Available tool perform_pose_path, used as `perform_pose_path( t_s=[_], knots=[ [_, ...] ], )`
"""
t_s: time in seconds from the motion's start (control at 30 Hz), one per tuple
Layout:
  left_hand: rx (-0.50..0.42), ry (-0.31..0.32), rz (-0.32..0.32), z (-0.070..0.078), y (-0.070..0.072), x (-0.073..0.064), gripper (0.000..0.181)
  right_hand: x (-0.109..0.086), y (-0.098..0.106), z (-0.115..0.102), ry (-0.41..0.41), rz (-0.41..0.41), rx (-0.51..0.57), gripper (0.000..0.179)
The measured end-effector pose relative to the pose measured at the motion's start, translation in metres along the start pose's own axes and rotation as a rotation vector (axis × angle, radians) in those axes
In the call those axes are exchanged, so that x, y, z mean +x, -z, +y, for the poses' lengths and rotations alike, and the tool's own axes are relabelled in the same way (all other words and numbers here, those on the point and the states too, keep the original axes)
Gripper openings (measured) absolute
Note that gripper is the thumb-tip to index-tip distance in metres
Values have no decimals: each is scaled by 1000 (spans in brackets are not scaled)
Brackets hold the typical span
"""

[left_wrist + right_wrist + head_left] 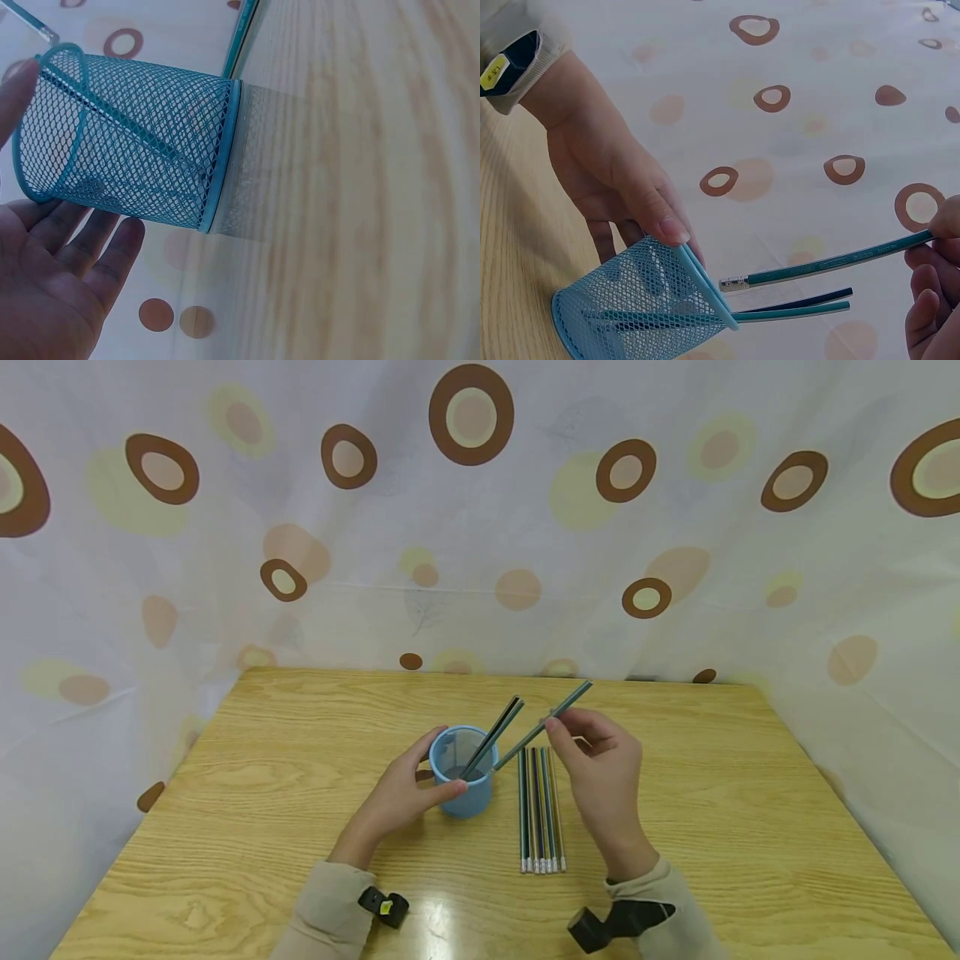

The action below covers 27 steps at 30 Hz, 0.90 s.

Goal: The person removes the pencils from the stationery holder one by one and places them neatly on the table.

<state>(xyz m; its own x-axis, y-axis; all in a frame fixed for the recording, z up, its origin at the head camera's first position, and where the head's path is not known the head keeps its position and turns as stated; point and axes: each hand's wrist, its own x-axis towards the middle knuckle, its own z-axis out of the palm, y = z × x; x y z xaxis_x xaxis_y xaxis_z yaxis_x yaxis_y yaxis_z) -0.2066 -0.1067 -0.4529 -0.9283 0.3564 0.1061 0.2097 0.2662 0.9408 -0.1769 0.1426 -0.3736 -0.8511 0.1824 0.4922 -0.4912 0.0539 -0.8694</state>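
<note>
A light-blue mesh pencil cup (467, 803) stands on the table, and my left hand (397, 797) holds it from the left, thumb at the rim and fingers around the far side. Two pencils, one dark and one green (821, 308), lean inside it toward the right. My right hand (606, 768) pinches a green pencil (840, 261) near its upper end, between thumb and fingertips. That pencil slants down to the left, its metal-banded eraser end just beside the cup's rim, outside the opening.
Several pencils (540, 814) lie side by side on the wooden table (300, 752), right of the cup, with eraser ends toward me. A patterned curtain (480, 527) hangs behind the table's far edge and along both sides.
</note>
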Motion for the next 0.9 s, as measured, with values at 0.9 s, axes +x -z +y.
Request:
perform_pose_path(
  t_s=[0.9],
  knots=[
    [-11, 40, -4, 36, 2, -11, 81, -5, 19, 13, -85, 0, -117, 13]
  ],
)
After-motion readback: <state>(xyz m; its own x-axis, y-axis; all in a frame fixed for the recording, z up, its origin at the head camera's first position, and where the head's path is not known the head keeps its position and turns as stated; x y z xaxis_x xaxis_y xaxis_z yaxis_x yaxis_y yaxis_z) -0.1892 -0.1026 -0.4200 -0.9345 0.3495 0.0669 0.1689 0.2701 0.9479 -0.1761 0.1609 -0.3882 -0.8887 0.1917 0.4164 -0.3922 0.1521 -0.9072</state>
